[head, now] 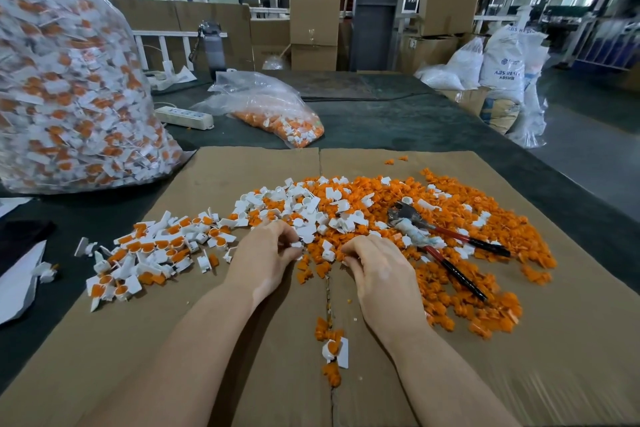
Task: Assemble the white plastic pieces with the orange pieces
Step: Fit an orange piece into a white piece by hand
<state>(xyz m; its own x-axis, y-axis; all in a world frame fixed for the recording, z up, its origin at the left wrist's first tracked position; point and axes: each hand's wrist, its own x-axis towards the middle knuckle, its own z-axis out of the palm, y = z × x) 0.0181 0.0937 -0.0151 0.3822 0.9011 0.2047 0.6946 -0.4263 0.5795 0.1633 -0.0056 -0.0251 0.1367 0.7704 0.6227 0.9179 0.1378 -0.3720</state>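
Head view: a white piece [296,245] is pinched by the left hand [266,255]; orange pieces [322,269] lie just ahead of the curled right hand [375,269], whose contents cannot be told.

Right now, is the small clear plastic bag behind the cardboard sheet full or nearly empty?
Nearly empty: the small clear plastic bag lies slumped flat, with orange and white pieces only in its lower end.

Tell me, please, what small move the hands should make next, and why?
Probably the right hand should pick one loose orange plastic piece from beside it and bring it to the small white plastic piece pinched in the left hand. The right fingers are curled on the pile; whether they hold anything is unclear.
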